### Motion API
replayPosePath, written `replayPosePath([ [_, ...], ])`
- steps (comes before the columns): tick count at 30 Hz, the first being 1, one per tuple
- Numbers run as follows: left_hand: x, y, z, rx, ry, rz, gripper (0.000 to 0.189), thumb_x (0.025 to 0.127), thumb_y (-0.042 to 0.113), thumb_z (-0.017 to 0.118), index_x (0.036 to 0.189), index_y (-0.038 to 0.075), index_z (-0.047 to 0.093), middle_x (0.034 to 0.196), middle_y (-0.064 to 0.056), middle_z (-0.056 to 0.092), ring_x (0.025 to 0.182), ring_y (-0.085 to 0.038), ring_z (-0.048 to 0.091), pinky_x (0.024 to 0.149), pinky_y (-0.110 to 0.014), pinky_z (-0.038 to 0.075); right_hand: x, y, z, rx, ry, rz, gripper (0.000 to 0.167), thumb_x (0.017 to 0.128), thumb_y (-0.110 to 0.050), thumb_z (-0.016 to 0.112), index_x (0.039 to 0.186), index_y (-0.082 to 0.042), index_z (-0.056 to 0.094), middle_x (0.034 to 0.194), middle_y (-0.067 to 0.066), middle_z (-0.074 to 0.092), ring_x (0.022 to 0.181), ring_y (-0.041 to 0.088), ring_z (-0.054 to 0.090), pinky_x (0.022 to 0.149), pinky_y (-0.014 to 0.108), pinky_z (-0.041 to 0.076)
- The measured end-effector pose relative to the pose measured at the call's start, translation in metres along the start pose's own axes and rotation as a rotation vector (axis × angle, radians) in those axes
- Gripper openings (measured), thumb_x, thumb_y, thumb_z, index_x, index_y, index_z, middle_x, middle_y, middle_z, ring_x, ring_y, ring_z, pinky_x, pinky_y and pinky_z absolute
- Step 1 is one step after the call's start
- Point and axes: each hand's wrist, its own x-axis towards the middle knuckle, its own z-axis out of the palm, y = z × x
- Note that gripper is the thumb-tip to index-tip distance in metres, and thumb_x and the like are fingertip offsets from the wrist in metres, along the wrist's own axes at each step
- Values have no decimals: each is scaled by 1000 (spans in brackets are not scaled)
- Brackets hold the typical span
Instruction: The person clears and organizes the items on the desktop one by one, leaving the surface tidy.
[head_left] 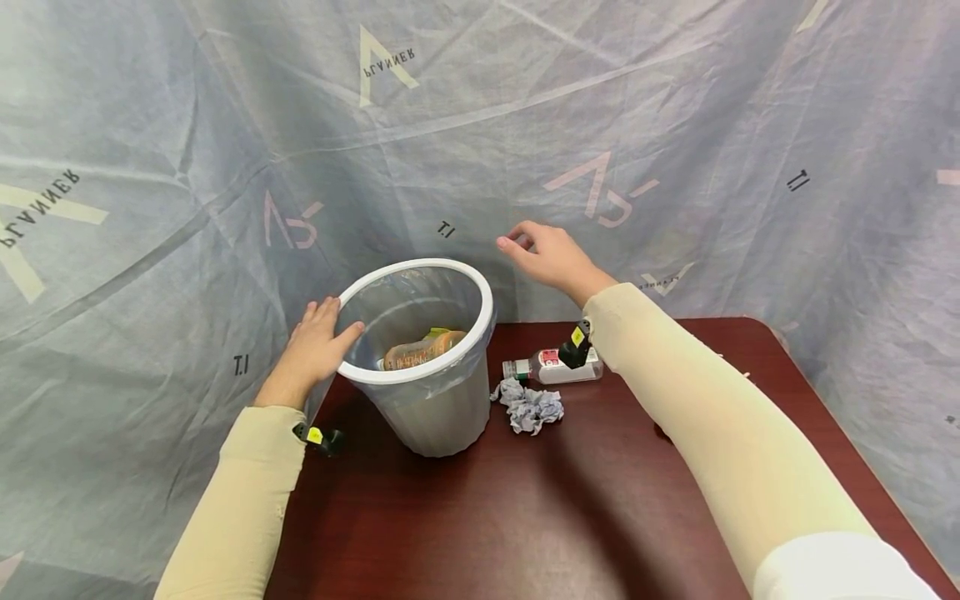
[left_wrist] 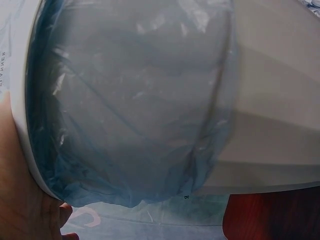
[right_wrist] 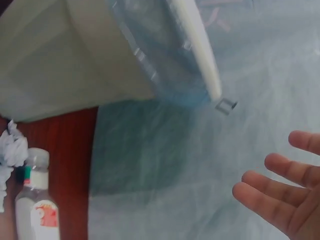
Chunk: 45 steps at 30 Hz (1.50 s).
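Observation:
A grey waste bin (head_left: 438,421) with a white rim (head_left: 487,308) and a thin bluish liner bag (left_wrist: 140,105) stands on the table. Inside it lie a clear bottle with orange print (head_left: 408,357) and something yellow-green (head_left: 437,332). My left hand (head_left: 315,346) rests against the left side of the rim, thumb over the edge and fingers spread along the outside. To the right of the bin, above rim height, my right hand (head_left: 551,254) hovers with nothing in it. Its loosely bent fingers (right_wrist: 270,190) stay apart from the rim in the right wrist view.
Crumpled paper (head_left: 531,408) lies right of the bin's base. Behind it a clear bottle with a red and white label (head_left: 558,367) lies on its side. The dark red table (head_left: 465,525) meets a grey printed sheet (head_left: 450,167) behind. Small objects are partly hidden by the right forearm.

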Motion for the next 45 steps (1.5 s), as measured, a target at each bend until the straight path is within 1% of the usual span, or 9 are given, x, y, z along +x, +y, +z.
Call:
replayPosePath([
  [6, -4, -2, 0, -8, 8, 2, 84, 105, 52, 37, 157, -9, 16, 165, -29, 10, 152, -48, -2, 121, -64, 3, -11, 36, 13, 6, -30, 8, 58, 100, -61, 48, 132, -15, 60, 123, 9, 68, 109, 26, 63, 90, 47, 52],
  [11, -6, -2, 1, -7, 10, -3, 84, 104, 53, 36, 158, -8, 16, 165, -28, 10, 153, -47, -3, 121, -64, 3, -19, 69, 25, -6, -48, 29, 57, 101, -56, 52, 135, -11, 58, 126, 12, 68, 110, 29, 64, 90, 50, 52],
  [18, -9, 1, 1, -13, 16, 2, 82, 105, 50, 39, 158, -9, 17, 165, -29, 11, 152, -47, -2, 120, -65, 4, -38, 119, 48, -42, -111, 104, 62, 99, -61, 52, 141, -15, 55, 132, 14, 62, 114, 32, 63, 91, 55, 52],
  [24, -9, 2, 3, -8, 11, 4, 82, 105, 51, 38, 158, -8, 16, 165, -28, 11, 153, -46, -2, 120, -64, 4, -58, 162, 74, -67, -141, 125, 72, 97, -62, 55, 145, -8, 51, 138, 21, 57, 123, 38, 57, 100, 59, 46],
  [28, -9, 3, 2, -12, 11, 1, 81, 105, 49, 39, 158, -8, 16, 165, -27, 10, 153, -46, -3, 120, -64, 4, -72, 187, 91, -68, -156, 142, 75, 96, -57, 59, 147, -2, 49, 142, 25, 54, 131, 42, 50, 107, 60, 41],
  [33, -11, 5, 0, -13, 14, 1, 80, 105, 48, 39, 158, -8, 16, 165, -27, 11, 153, -46, -2, 120, -65, 4, -89, 210, 109, -10, -167, 181, 74, 94, -45, 68, 149, 0, 46, 147, 27, 49, 133, 44, 48, 108, 60, 39],
  [38, -12, 7, 0, -13, 13, 1, 80, 105, 48, 38, 158, -8, 16, 165, -27, 11, 153, -47, -1, 120, -65, 4, -104, 223, 123, 23, -208, 196, 78, 91, -35, 73, 152, 0, 40, 149, 29, 45, 133, 46, 46, 107, 62, 38],
  [42, -10, 8, 1, -15, 15, 6, 79, 105, 46, 40, 158, -8, 17, 165, -28, 12, 153, -47, 0, 120, -65, 5, -115, 231, 134, -14, -220, 186, 77, 88, -28, 78, 149, 2, 43, 139, 29, 52, 123, 42, 53, 102, 59, 43],
  [45, -8, 8, 2, -13, 15, 8, 80, 105, 47, 40, 158, -8, 17, 165, -28, 12, 153, -47, 0, 120, -65, 5, -121, 236, 139, -36, -222, 201, 78, 84, -26, 82, 147, 2, 45, 132, 27, 55, 114, 38, 56, 98, 57, 46],
])
